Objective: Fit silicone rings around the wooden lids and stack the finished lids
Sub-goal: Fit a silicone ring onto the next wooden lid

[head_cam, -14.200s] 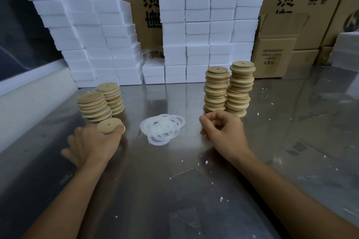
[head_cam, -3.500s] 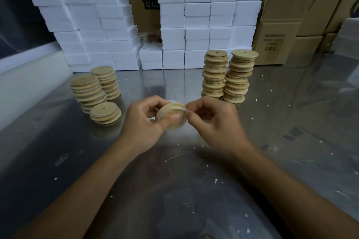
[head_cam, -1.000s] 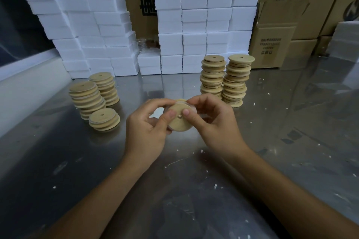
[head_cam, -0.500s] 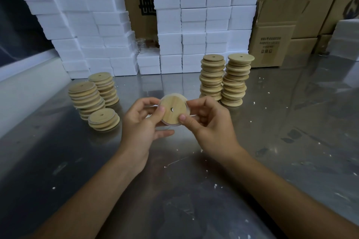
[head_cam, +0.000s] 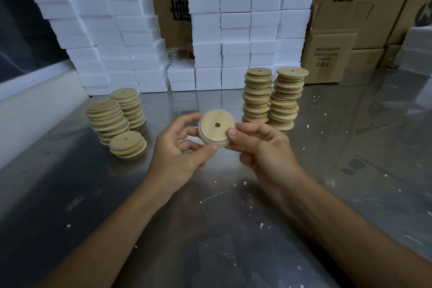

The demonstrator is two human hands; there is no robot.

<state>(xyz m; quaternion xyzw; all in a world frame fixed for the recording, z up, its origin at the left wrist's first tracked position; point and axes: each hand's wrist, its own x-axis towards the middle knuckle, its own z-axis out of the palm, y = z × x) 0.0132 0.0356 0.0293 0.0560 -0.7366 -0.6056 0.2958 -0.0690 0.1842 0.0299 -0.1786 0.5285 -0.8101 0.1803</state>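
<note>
Both hands hold one round wooden lid (head_cam: pixel 216 127) with a centre hole, its flat face tilted toward me, a pale silicone ring around its rim. My left hand (head_cam: pixel 181 151) pinches its left and lower edge; my right hand (head_cam: pixel 261 145) pinches the right edge with thumb on the face. A short stack of ringed lids (head_cam: pixel 128 145) lies to the left, in front of two taller ringed stacks (head_cam: pixel 109 119). Two tall stacks of lids (head_cam: pixel 272 98) stand behind on the right. The loose rings are hidden behind the hands.
The steel table (head_cam: pixel 210 229) is speckled with white crumbs. White foam boxes (head_cam: pixel 233 30) are piled along the back, with cardboard cartons (head_cam: pixel 327 54) at the back right. A white ledge (head_cam: pixel 35 91) runs along the left side.
The lid has been turned from nearly edge-on to face me and lifted slightly. My fingers have shifted round its rim; the stacks have not moved.
</note>
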